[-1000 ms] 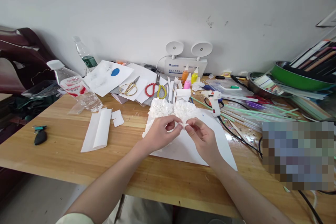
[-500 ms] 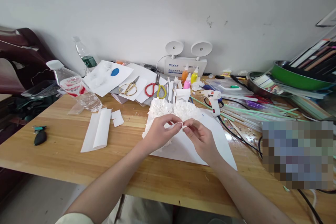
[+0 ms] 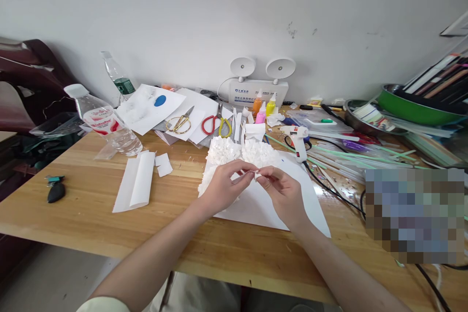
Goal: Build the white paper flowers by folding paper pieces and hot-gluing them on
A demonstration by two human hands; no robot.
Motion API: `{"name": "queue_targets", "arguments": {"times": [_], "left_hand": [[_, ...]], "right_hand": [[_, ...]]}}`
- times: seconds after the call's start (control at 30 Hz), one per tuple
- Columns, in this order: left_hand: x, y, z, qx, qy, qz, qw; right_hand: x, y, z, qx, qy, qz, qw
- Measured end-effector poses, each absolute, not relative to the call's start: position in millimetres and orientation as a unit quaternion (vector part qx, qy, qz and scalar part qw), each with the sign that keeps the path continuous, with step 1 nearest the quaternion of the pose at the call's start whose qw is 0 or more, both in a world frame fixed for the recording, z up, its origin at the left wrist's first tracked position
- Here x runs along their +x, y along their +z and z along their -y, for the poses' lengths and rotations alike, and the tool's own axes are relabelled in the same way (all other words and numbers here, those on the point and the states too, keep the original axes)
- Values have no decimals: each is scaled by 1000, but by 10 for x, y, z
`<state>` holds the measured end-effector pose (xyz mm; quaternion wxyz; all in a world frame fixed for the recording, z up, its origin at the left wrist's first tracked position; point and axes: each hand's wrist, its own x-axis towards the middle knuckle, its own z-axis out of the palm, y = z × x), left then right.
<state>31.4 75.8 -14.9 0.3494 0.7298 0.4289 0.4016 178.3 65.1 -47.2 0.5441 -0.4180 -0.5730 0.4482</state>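
Note:
My left hand (image 3: 223,185) and my right hand (image 3: 280,190) meet over a white sheet of paper (image 3: 270,202) on the wooden table (image 3: 91,214). Both pinch one small white paper scrap (image 3: 256,174) between thumb and fingertips. Just behind the hands lies a bumpy white paper piece (image 3: 237,152), covered in small crumpled tufts; its near edge is hidden by my left hand.
A folded white strip (image 3: 136,180) lies to the left beside a water bottle (image 3: 104,119). Gold scissors (image 3: 180,122), red-and-yellow scissors (image 3: 217,124), small paint bottles (image 3: 263,107), a white glue gun (image 3: 300,144) and several thin sticks (image 3: 347,156) crowd the back and right.
The hands have stayed in place; the fingers shifted slightly on the small paper scrap, rolling it between the fingertips.

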Motion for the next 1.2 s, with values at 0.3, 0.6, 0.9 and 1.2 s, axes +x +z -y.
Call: {"name": "queue_targets", "arguments": {"times": [0.3,0.6,0.9,1.2], "left_hand": [[305,-185,-752,755,420,-417,284],[289,-194,-754,811,406,-372,195],[289,-162,-757,770,391,-432,258],[298,-150,-763,731,393,-453,325]], "right_hand": [[1772,-481,-665,-430,441,547,567],[1772,-489,-667,-436,391,585,562],[1775,-482,-671,-459,413,570,543],[1795,-503,-691,-454,433,576,524]]}}
